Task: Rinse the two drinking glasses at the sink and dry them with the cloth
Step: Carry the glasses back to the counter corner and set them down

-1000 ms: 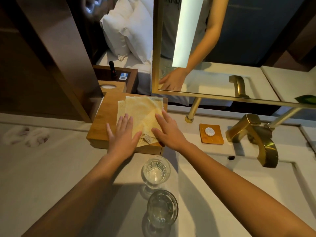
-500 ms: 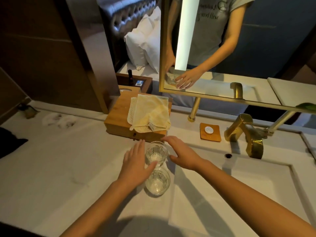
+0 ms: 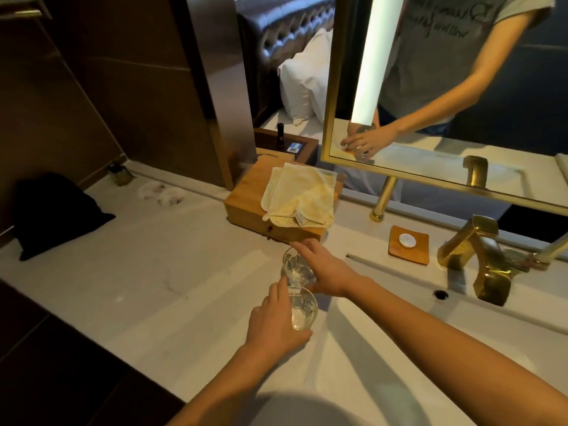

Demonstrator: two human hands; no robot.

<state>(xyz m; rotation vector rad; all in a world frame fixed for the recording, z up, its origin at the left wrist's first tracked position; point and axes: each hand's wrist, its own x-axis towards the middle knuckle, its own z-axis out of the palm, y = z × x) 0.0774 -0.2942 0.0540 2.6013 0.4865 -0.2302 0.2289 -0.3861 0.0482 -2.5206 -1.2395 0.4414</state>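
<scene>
I have my left hand (image 3: 273, 327) wrapped round the near glass (image 3: 300, 312) and my right hand (image 3: 325, 272) closed on the far glass (image 3: 296, 267), both at the desk (image 3: 147, 272) edge beside the sink (image 3: 461, 333); open marble lies leftward; the nubbly cloth (image 3: 299, 195) rests on a wooden box (image 3: 246, 201) behind.

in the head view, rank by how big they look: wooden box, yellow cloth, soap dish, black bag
1. black bag
2. wooden box
3. yellow cloth, close behind the box
4. soap dish
</scene>
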